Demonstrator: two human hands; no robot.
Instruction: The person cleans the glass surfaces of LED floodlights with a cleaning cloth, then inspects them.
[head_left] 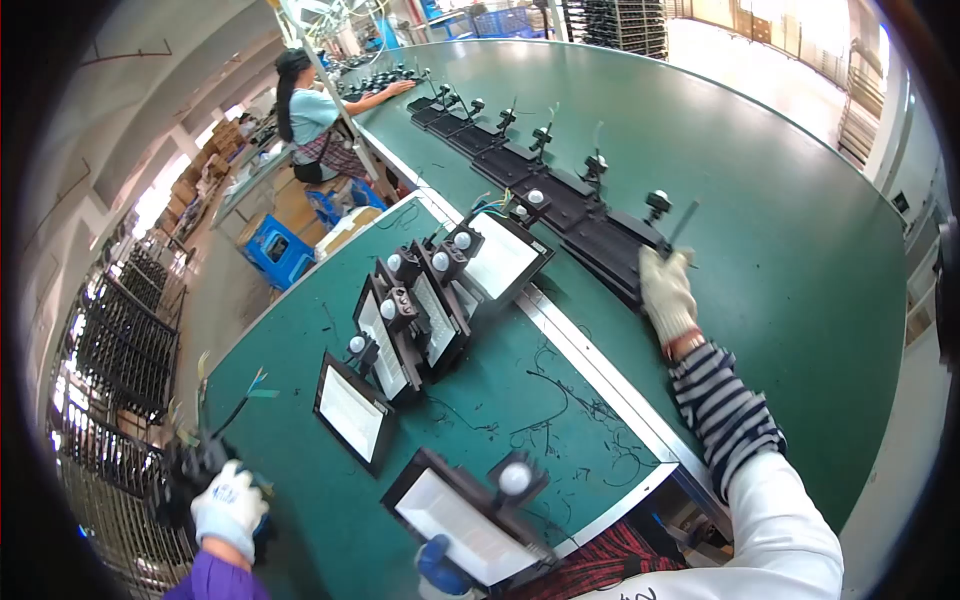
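Observation:
My left hand (pixel 442 568), in a blue-and-white glove, grips the lower edge of a black floodlight (pixel 465 520). That light has a pale glass face and a white domed sensor. To the right, my right hand (pixel 667 292), in a cream glove below a striped sleeve, holds the near end of a row of black fixtures (pixel 570 215). Their small sensor heads and cables stick up. Several other floodlights (pixel 428 315) stand on edge on the green table (pixel 300 330), around its middle. One more (pixel 352 412) leans left of them.
A co-worker's gloved hand (pixel 230 508), with a purple sleeve, is at a blurred black fixture (pixel 185 475) lower left. Another person (pixel 312 115) reaches over the far line. Black cable scraps (pixel 560 400) litter the table. A metal edge (pixel 590 355) separates it from the large green surface (pixel 800 290).

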